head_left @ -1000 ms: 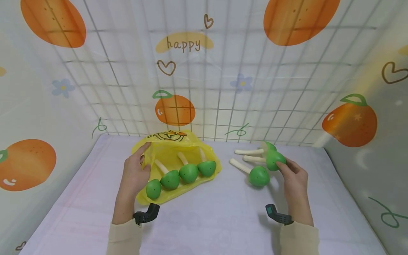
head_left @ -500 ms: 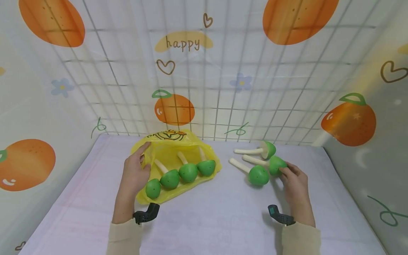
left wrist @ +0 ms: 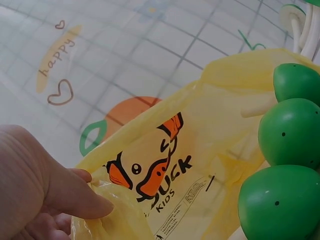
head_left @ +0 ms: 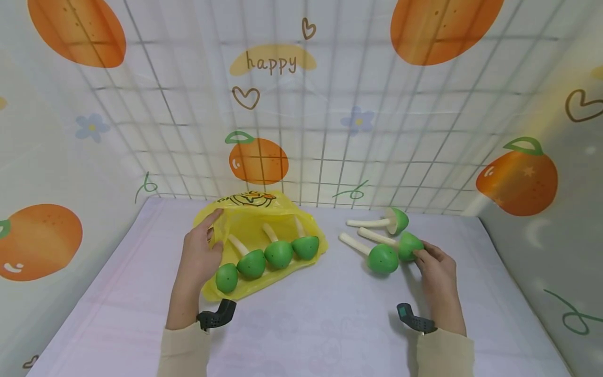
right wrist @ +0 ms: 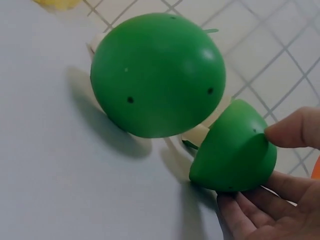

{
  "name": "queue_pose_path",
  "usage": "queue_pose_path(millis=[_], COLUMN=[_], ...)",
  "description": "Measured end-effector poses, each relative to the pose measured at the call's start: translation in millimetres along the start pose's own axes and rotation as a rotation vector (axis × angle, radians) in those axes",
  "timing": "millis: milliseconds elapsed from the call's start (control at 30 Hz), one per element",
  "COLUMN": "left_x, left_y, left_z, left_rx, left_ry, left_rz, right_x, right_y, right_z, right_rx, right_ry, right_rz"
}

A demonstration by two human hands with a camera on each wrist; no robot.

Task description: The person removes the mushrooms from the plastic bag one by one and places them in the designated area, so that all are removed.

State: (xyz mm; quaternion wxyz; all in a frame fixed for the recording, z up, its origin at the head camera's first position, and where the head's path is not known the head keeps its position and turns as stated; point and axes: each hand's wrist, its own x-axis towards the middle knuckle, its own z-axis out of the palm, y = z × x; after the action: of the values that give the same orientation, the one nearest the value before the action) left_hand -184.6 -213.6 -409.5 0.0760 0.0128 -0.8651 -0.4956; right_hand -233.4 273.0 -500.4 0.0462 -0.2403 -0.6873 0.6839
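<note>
At the near edge, we've beige sleeves (head_left: 183, 356) & a black wrist unit (head_left: 218, 314) per arm, over a white table (head_left: 306, 335); farther up, our L hand (head_left: 201, 254) pinches the L rim of a yellow bag (head_left: 245, 225) btwn thumb & fingers; the bag lies mouth toward us, w/ four green-capped mushrooms (head_left: 279, 255) side by side in the opening, stems inward on three, leftmost stem hidden; to the R we see a loose mushroom (head_left: 382, 260), stem pointing L; just past it our R hand (head_left: 438, 267) grips the cap of the held mushroom (head_left: 408, 246), thumb above, fingers below; a third mushroom (head_left: 398, 221) lies beyond, apart from our hand; at back hangs a printed curtain (head_left: 306, 120) w/ oranges, "happy" & hearts, wire grid (head_left: 330, 180) showing thru.
</note>
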Motion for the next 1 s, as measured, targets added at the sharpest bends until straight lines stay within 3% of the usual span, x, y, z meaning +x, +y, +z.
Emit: queue_pose_path(millis=[567, 1000], left_x=[0.0, -0.3], left_y=[0.0, 0.4], left_z=[-1.0, -1.7], left_rx=[0.009, 0.026], left_ry=[0.000, -0.002], left_rz=[0.007, 0.004], right_x=[-7.6, -17.0], right_y=[-4.5, -20.8], right_z=[-6.5, -3.0], right_rx=[-0.082, -0.049], right_ry=[0.029, 0.180], right_rz=[-0.043, -0.100])
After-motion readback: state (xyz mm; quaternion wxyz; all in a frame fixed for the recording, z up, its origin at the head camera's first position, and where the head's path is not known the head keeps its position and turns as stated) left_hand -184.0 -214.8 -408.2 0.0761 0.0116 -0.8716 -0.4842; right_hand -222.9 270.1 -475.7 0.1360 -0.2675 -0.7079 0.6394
